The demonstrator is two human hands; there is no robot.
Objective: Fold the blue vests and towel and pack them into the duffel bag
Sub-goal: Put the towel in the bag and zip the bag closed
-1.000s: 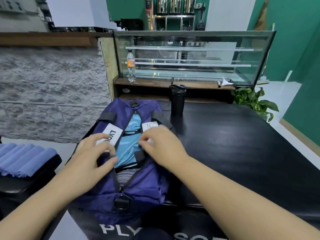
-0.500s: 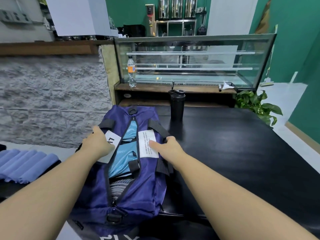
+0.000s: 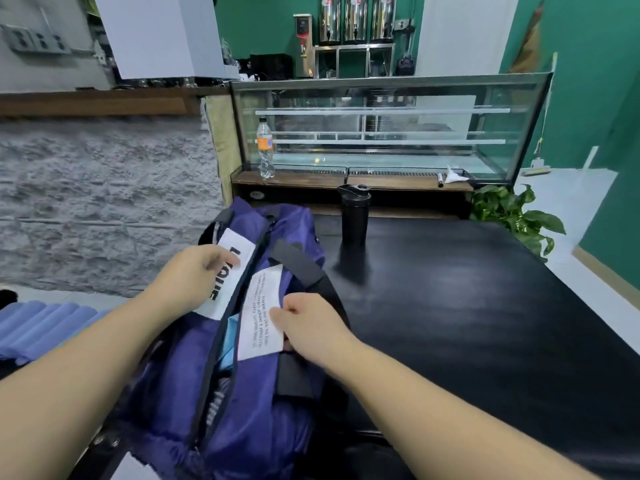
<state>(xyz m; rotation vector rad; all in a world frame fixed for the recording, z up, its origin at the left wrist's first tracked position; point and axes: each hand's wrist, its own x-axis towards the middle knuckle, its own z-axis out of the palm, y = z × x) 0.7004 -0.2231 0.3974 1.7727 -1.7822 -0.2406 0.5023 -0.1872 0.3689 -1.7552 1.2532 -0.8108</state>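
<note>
A purple duffel bag (image 3: pixel 256 393) lies on the left end of the black table (image 3: pixel 467 306), its zip opening drawn narrow. Through the gap shows a strip of light blue folded cloth (image 3: pixel 231 341). My left hand (image 3: pixel 194 271) rests on the bag's left flap, fingers over the white logo patch (image 3: pixel 228 268). My right hand (image 3: pixel 308 323) grips the right flap, its thumb on the edge of the white printed label (image 3: pixel 259 320). Black carry straps (image 3: pixel 298 265) cross the bag beyond my right hand.
A black lidded tumbler (image 3: pixel 355 216) stands on the table just beyond the bag. A glass display case (image 3: pixel 381 133) with a water bottle (image 3: pixel 265 148) runs along the back. A potted plant (image 3: pixel 516 216) sits at the table's far right corner. Blue ribbed padding (image 3: pixel 38 327) lies at left.
Both hands have drawn the two bag flaps together, so the opening is much narrower and most of the blue cloth is hidden. The right hand slid nearer along its flap.
</note>
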